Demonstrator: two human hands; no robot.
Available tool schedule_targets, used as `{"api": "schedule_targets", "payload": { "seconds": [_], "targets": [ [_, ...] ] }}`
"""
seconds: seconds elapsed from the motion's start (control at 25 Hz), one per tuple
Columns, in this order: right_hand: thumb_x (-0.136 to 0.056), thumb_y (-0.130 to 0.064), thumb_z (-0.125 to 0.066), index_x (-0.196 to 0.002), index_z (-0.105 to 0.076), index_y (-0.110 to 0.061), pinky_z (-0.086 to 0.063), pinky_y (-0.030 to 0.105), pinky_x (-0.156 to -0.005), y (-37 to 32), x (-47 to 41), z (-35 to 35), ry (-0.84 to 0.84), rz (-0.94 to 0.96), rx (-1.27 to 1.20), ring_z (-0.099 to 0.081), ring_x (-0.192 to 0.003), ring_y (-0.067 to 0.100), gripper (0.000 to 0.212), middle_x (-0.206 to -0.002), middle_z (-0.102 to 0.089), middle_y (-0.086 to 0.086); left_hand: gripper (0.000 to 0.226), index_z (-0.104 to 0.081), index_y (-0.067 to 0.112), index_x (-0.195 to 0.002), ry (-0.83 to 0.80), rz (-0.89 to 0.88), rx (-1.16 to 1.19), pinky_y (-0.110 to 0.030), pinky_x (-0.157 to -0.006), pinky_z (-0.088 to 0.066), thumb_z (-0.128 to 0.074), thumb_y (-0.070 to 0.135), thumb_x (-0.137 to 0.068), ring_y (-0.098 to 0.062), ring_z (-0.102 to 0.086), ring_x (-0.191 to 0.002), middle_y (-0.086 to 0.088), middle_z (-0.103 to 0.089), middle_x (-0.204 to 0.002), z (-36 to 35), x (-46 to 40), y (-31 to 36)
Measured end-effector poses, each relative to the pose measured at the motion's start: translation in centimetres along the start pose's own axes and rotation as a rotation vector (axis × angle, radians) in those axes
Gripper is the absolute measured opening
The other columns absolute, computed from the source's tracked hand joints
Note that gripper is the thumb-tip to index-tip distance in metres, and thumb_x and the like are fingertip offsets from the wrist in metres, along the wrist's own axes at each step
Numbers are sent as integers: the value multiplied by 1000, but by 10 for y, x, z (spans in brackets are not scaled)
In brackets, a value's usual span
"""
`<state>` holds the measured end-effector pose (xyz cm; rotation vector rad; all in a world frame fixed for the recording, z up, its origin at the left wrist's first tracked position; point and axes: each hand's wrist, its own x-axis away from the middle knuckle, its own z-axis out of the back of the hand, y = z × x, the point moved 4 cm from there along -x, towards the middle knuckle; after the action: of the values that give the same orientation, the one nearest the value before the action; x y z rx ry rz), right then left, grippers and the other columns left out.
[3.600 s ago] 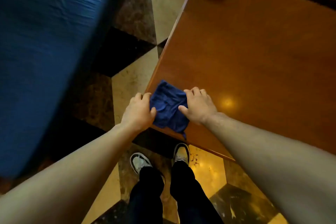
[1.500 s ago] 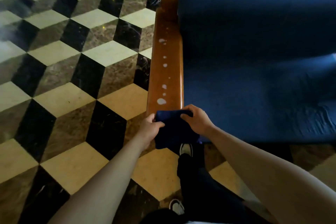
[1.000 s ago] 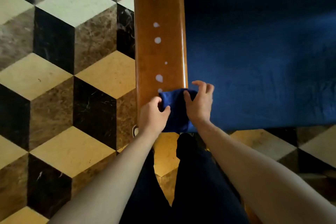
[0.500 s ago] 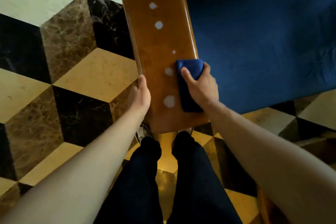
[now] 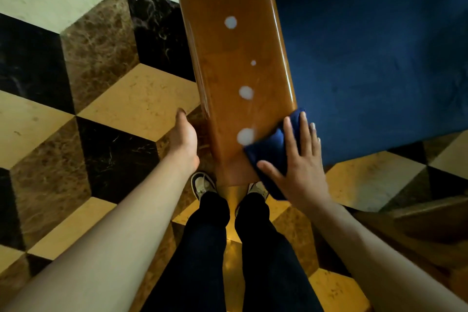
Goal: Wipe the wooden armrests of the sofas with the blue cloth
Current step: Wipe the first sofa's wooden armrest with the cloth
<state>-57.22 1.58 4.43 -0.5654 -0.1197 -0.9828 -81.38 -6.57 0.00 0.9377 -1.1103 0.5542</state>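
Observation:
A glossy wooden armrest [image 5: 235,63] runs away from me up the middle of the view, dotted with several white spots. The folded blue cloth [image 5: 272,145] lies on its near right corner and hangs partly over the edge. My right hand [image 5: 297,159] presses flat on the cloth with fingers spread. My left hand [image 5: 183,142] hovers just left of the armrest's near end, fingers together, holding nothing. The nearest white spot sits right beside the cloth's left edge.
The sofa's blue seat cushion [image 5: 379,58] fills the right side. A marble floor [image 5: 88,83] of black, brown and cream cube pattern lies to the left. My legs and shoes [image 5: 202,183] stand at the armrest's near end. Brown wood [image 5: 430,223] shows at lower right.
My right hand slid the cloth back toward me to the armrest's near right corner and flattened onto it. My left hand came off the armrest's left edge.

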Motion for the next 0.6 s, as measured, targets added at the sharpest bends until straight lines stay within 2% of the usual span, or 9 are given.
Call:
{"api": "schedule_targets", "payload": {
  "seconds": [0.08,0.16,0.24,0.32,0.44,0.52,0.6],
  "targets": [
    [-97,-83,-21,-167,4,-29,-3,61,-130,-34,8,-15,40,21,254,9,-162,43,92,-177,7,11,81,-47,15,-150,-38,27,-59,-60,-112,-42,-27,71,-94,-40,-55,-133,-17,-58,-147,7,0,1],
    [-99,-77,-31,-167,-2,-28,3,63,-129,-77,3,-33,44,142,321,11,-161,46,89,-177,6,13,80,-50,15,-147,-64,27,-88,-60,-106,-47,-27,71,-95,-40,-63,-122,-18,-64,-138,15,-4,2],
    [-98,-62,-46,-169,-9,-26,10,61,-128,-115,-15,-47,-10,333,393,15,-160,47,88,-177,4,12,78,-53,12,-143,-63,-13,-104,-57,-98,-53,-30,70,-95,-38,-67,-112,-17,-68,-130,22,-7,9],
    [-100,-49,-42,-169,-14,-19,16,61,-128,-147,-34,-60,-87,465,619,17,-159,46,80,-177,0,12,75,-53,13,-143,-40,-50,-116,-52,-93,-56,-33,68,-96,-35,-67,-108,-14,-68,-128,28,-8,16],
    [-106,-51,-36,-164,-32,-13,13,61,-125,-180,-81,-67,-118,490,913,-1,-162,44,70,-174,-20,17,74,-56,14,-141,25,-59,-95,-52,-93,-56,-33,68,-96,-35,-67,-108,-15,-68,-123,41,-12,21],
    [-106,-49,-36,-160,-41,-13,12,60,-124,-188,-98,-63,-123,505,968,-8,-162,43,65,-171,-28,17,73,-63,12,-132,-22,-63,-55,-52,-89,-58,-33,68,-96,-37,-72,-101,-17,-73,-115,42,-15,26],
    [-103,-45,-34,-161,-40,-15,9,61,-127,-174,-83,-52,-83,472,807,-2,-163,41,66,-174,-23,13,74,-69,13,-122,-73,-60,-71,-51,-85,-60,-31,70,-94,-34,-77,-93,-17,-78,-110,38,-14,26]
  ]
}}
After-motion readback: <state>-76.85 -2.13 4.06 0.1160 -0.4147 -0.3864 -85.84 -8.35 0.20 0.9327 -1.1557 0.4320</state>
